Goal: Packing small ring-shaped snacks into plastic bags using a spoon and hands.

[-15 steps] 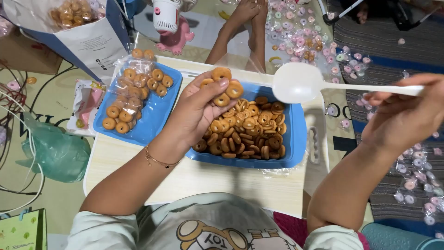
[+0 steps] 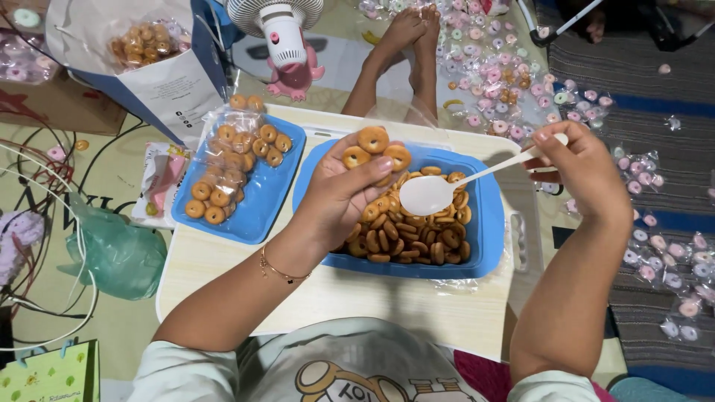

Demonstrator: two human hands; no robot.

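My left hand (image 2: pixel 344 195) hovers over a blue tray (image 2: pixel 488 246) heaped with brown ring-shaped snacks (image 2: pixel 406 232). It holds a thin clear plastic bag with three snack rings (image 2: pixel 374 147) at its fingertips. My right hand (image 2: pixel 577 165) grips the handle of a white plastic spoon (image 2: pixel 439 192), whose bowl hangs over the snack pile beside my left fingers. A gold bracelet (image 2: pixel 281 272) circles my left wrist.
A second blue tray (image 2: pixel 257 212) on the left carries clear bags of snacks (image 2: pixel 232 160). Both trays rest on a low pale table (image 2: pixel 246 286). Beyond it are my bare feet (image 2: pixel 411 33), a small white fan (image 2: pixel 281 33), a paper bag (image 2: pixel 160 82), and several wrapped sweets (image 2: pixel 495 78) on the floor.
My right hand has swung the spoon down and left, from above the tray's far right corner to just over the snack pile. My left hand stays over the tray with the rings.
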